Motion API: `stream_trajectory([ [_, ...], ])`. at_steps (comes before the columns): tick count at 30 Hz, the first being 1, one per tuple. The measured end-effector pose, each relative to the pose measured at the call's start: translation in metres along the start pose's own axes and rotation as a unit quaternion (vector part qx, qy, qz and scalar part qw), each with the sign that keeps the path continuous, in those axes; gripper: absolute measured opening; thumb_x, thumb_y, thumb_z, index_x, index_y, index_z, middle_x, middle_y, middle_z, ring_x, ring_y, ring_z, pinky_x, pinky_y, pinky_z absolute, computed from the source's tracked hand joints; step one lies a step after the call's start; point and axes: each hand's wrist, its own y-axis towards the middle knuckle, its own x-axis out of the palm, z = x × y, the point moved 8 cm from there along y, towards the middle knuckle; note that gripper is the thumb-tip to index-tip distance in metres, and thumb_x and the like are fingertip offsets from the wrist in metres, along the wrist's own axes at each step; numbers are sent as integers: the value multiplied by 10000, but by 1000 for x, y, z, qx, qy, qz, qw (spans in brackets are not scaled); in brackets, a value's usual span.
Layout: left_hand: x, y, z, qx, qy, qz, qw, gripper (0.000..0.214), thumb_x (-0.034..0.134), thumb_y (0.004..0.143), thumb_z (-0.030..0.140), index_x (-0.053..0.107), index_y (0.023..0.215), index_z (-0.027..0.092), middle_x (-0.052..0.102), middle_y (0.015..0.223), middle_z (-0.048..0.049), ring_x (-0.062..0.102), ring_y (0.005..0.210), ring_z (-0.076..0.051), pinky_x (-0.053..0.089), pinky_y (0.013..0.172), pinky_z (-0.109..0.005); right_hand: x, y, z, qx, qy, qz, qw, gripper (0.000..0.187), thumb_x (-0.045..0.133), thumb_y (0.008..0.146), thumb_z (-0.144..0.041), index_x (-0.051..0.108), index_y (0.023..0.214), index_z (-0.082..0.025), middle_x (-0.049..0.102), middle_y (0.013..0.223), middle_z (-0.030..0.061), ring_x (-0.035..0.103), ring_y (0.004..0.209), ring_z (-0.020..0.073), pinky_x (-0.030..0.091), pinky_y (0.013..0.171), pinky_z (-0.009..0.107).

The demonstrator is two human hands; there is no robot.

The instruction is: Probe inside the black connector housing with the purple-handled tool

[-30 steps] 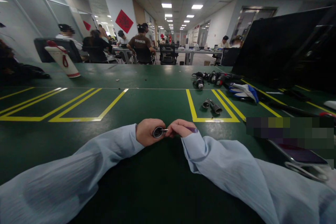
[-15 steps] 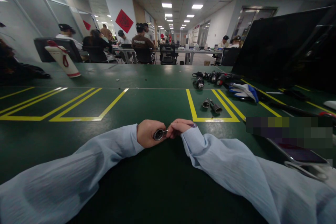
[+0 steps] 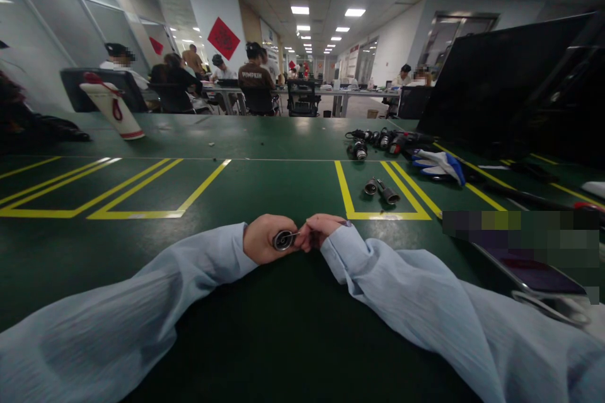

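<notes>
My left hand point(image 3: 259, 237) is closed around a round, hollow metal connector-like part point(image 3: 283, 240), its open end facing me. My right hand point(image 3: 326, 228) has its fingertips pinched together just right of that opening. From them a thin metal piece point(image 3: 295, 235) reaches to the mouth of the part; its exact kind and how deep it goes cannot be made out. Both hands are just above the green table, close together. Beyond the right hand, inside a yellow-taped box, lie two similar metal parts, one small point(image 3: 370, 187) and one longer point(image 3: 389, 192).
Dark metal fittings point(image 3: 360, 150) lie at the back right beside a blue-and-white glove point(image 3: 439, 165). A phone point(image 3: 543, 277) rests near my right forearm. A black monitor point(image 3: 501, 75) stands at right. A white cup point(image 3: 116, 110) is far left. Several people sit in the background.
My left hand has shifted slightly left and turned the hollow part, so its opening faces me more. The thin piece now shows across the opening's right side.
</notes>
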Motion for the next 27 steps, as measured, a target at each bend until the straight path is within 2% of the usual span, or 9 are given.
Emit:
stream_trajectory([
  [5, -1, 0, -1, 2, -9, 10, 1000, 189, 544, 770, 289, 519, 655, 140, 545, 590, -10, 510, 525, -89, 393, 504, -192, 1, -7, -1, -44, 18, 16, 999, 257, 665, 608, -366, 615, 526, -127, 650, 530, 28, 564, 465, 95, 443, 483, 213],
  [9, 3, -1, -5, -12, 27, -8, 1000, 164, 521, 773, 272, 527, 670, 145, 557, 609, -16, 516, 536, -96, 393, 508, -193, -3, -18, -8, -113, -58, 73, 989, 193, 596, 696, -283, 620, 576, -134, 655, 557, 16, 557, 480, 80, 444, 506, 202],
  [12, 5, -1, -2, 9, 42, -20, 999, 171, 507, 780, 276, 533, 673, 146, 554, 608, -18, 513, 539, -104, 391, 515, -204, -5, -17, -11, -116, -77, 74, 988, 187, 569, 692, -260, 618, 558, -139, 647, 537, 12, 549, 463, 84, 441, 494, 209],
  [15, 5, 0, 2, 36, 31, -19, 999, 180, 523, 784, 282, 529, 666, 145, 535, 586, -8, 498, 527, -101, 382, 510, -207, -9, -5, -7, -59, -62, 43, 995, 241, 567, 648, -308, 597, 478, -140, 632, 488, 23, 534, 418, 94, 418, 442, 215],
  [17, 4, 0, 4, 50, 14, -14, 999, 184, 531, 786, 280, 523, 662, 144, 527, 580, -4, 490, 524, -98, 383, 512, -206, -2, 2, 6, 39, -78, -34, 996, 289, 569, 632, -333, 595, 439, -121, 619, 460, 45, 524, 399, 93, 415, 434, 217],
  [19, 3, 0, 6, 60, -3, -4, 998, 184, 535, 787, 275, 518, 662, 141, 525, 581, -4, 485, 523, -94, 385, 515, -205, 0, 4, 11, 75, -81, -64, 992, 302, 587, 616, -356, 610, 450, -106, 623, 465, 56, 533, 403, 94, 424, 447, 220],
  [21, 1, 0, 7, 63, -17, 6, 998, 175, 539, 784, 269, 517, 669, 139, 525, 583, -5, 485, 525, -93, 386, 514, -204, -3, 5, 4, 18, -43, -28, 999, 300, 631, 574, -396, 615, 471, -114, 636, 487, 46, 543, 418, 92, 430, 456, 214],
  [24, -1, -1, 5, 51, -21, 17, 998, 171, 550, 773, 263, 515, 662, 138, 523, 578, -3, 489, 520, -90, 383, 501, -199, -2, -1, 2, -25, -18, 4, 1000, 314, 685, 512, -426, 593, 462, -130, 637, 483, 29, 539, 408, 93, 423, 437, 210],
  [27, -1, -1, 2, 31, -17, 25, 999, 170, 568, 758, 271, 529, 665, 134, 539, 586, -6, 499, 520, -89, 382, 493, -196, -1, -10, -5, -92, -10, 29, 995, 256, 650, 617, -366, 600, 524, -132, 653, 531, 29, 567, 460, 102, 436, 470, 217],
])
